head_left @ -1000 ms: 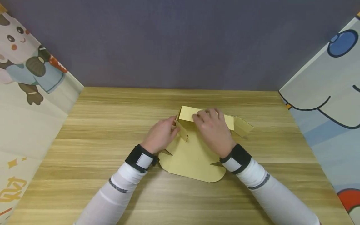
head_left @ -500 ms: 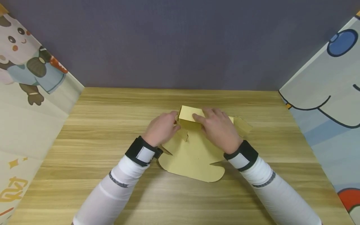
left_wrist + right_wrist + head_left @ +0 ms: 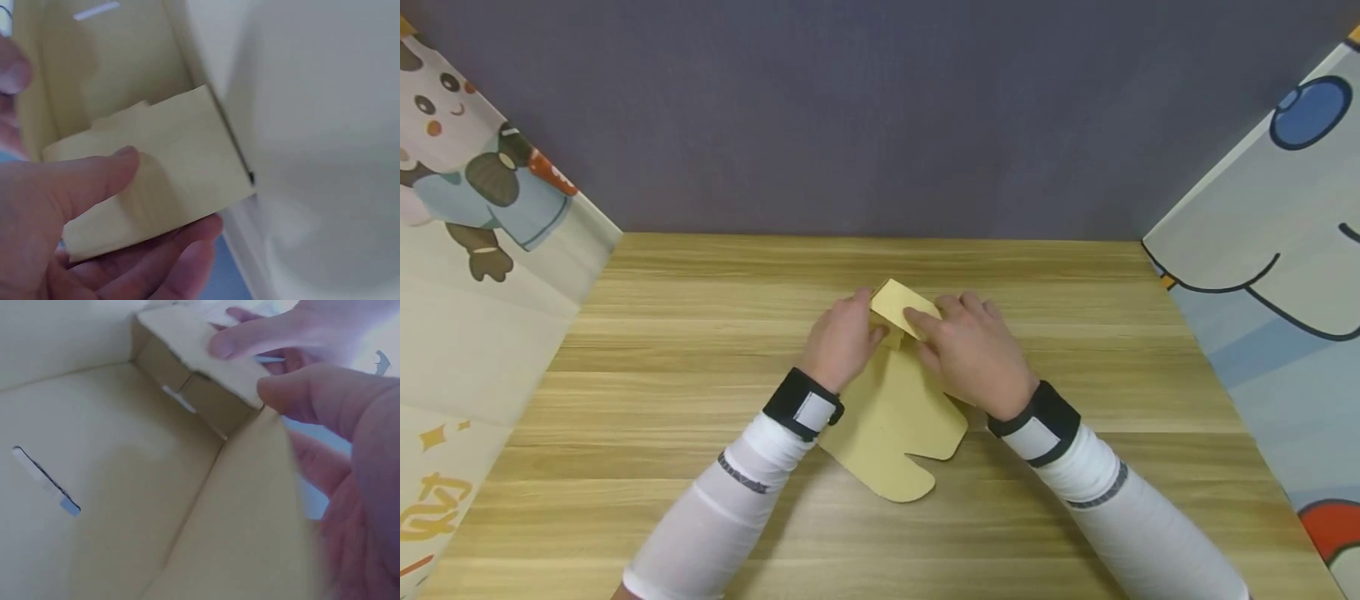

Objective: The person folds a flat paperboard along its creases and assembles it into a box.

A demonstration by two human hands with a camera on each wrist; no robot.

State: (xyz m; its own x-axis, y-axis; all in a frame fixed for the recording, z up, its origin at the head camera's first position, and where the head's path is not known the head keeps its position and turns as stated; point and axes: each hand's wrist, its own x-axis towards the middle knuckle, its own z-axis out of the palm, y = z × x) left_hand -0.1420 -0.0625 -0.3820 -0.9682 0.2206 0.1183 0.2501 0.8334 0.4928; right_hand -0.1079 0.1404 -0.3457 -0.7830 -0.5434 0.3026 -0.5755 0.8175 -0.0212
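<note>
A dark wall (image 3: 880, 117) backs the wood-grain table (image 3: 1135, 358).

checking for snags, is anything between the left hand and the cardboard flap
Nothing visible is in the way: the left hand pinches the cardboard flap, touching it directly. The right hand holds the adjoining panel, not between them.

No txt/nos. legible; orange squiggle (image 3: 430, 507) on LH wall panel (image 3: 497, 350) unreadable.
</note>
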